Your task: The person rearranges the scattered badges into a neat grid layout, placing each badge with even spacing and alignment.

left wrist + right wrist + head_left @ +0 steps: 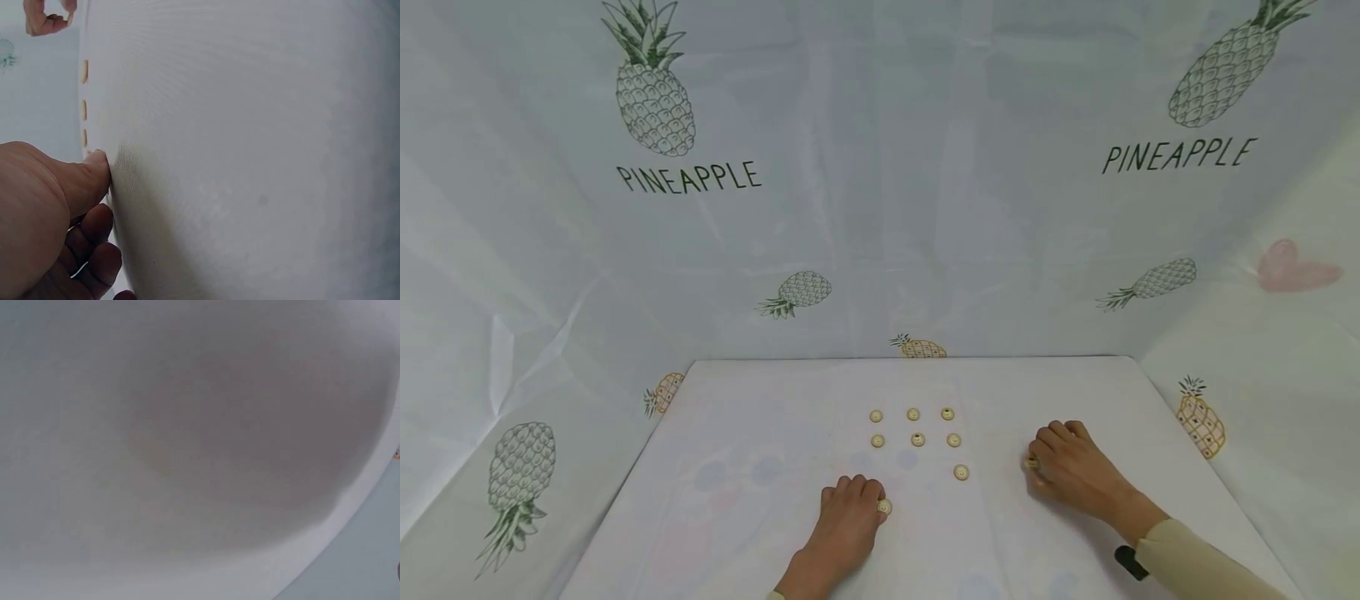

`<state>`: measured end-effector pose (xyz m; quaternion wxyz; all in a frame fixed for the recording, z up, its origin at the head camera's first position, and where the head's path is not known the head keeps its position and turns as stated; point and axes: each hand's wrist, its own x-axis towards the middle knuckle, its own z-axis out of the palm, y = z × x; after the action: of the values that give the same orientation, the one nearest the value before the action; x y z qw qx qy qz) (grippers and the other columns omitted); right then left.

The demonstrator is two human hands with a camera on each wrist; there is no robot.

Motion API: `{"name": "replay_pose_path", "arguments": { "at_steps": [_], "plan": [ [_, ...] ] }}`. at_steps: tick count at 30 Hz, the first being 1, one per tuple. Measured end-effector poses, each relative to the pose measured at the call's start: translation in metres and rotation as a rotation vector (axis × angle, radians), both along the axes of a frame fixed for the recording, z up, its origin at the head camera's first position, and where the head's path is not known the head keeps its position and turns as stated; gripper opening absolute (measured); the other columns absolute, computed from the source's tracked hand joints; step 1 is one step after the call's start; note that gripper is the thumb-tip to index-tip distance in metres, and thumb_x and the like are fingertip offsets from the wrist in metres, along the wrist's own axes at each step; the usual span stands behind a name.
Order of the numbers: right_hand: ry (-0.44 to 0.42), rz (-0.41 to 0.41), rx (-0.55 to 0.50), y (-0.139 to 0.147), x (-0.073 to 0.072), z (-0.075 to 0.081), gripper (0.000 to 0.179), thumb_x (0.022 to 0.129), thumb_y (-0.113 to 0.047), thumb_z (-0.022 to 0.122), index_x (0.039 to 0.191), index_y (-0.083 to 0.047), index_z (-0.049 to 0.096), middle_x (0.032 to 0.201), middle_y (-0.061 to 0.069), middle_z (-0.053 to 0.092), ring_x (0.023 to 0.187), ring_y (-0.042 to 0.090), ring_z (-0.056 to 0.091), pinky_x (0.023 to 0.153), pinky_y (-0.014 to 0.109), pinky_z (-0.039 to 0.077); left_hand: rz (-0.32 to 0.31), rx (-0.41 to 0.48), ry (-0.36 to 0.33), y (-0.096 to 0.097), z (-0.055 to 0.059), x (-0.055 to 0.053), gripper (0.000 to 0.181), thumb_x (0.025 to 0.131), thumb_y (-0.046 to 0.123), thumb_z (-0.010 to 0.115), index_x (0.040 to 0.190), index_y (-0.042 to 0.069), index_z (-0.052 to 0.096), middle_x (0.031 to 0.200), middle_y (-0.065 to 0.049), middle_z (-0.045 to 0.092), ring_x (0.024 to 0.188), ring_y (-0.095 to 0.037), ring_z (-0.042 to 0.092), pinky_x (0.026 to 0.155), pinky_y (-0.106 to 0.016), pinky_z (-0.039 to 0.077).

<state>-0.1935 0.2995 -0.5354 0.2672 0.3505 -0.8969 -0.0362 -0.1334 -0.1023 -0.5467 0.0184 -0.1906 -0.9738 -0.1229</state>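
My left hand (848, 521) pinches a small round cream button (884, 507) low over the white table, near the middle front. In the left wrist view, the thumb (87, 178) reaches down to the tabletop with the fingers curled beneath it. To the right, my right hand (1070, 468) holds another button (1032, 463) between thumb and fingertips. Between the hands and farther back, several like buttons lie flat: a back row with a middle one (913, 414), a second row with a middle one (917, 439), and a single button (961, 472) nearer me.
The white tabletop (760, 500) ends at a straight back edge before a hanging sheet (925, 208) printed with pineapples. More sheet closes in both sides. A black strap (1131, 562) shows by the right sleeve. Only shaded tabletop (187, 456) and background fill most of the right wrist view.
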Motion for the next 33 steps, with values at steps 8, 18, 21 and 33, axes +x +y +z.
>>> {"name": "replay_pose_path", "arguments": {
  "at_steps": [8,18,21,33],
  "plan": [
    [-0.014,0.027,0.002,-0.022,-0.004,-0.001,0.022,0.077,-0.026,0.078,0.088,-0.013,0.063,0.087,-0.002,0.057,0.085,0.020,0.052,0.084,0.046,0.043,-0.002,0.004,0.000,-0.001,-0.001,-0.001,0.023,0.095,0.030,0.078,0.107,0.017,0.064,0.094,0.006,0.056,0.085,-0.013,0.045,0.078,-0.039,0.040],
    [-0.052,0.044,-0.004,-0.054,-0.007,-0.002,0.024,0.077,-0.028,0.080,0.090,-0.014,0.066,0.090,-0.002,0.061,0.087,0.019,0.053,0.088,0.046,0.044,-0.004,0.011,-0.018,-0.001,0.002,-0.001,0.022,0.096,0.030,0.077,0.107,0.017,0.064,0.094,0.006,0.057,0.085,-0.013,0.045,0.077,-0.039,0.040],
    [-0.070,0.040,0.005,-0.064,-0.007,-0.001,0.023,0.079,-0.029,0.080,0.090,-0.013,0.066,0.090,-0.002,0.061,0.088,0.019,0.053,0.089,0.046,0.045,-0.004,0.013,-0.015,-0.001,0.002,-0.001,0.022,0.095,0.030,0.077,0.107,0.017,0.064,0.092,0.006,0.055,0.084,-0.012,0.044,0.077,-0.039,0.040],
    [-0.093,0.069,0.003,-0.104,-0.011,-0.004,0.020,0.085,-0.032,0.077,0.085,-0.016,0.065,0.088,-0.004,0.060,0.086,0.018,0.052,0.089,0.045,0.045,-0.006,0.026,0.016,-0.002,0.002,0.000,0.020,0.094,0.028,0.078,0.102,0.017,0.064,0.091,0.006,0.055,0.083,-0.012,0.043,0.076,-0.039,0.039]
  ]
}}
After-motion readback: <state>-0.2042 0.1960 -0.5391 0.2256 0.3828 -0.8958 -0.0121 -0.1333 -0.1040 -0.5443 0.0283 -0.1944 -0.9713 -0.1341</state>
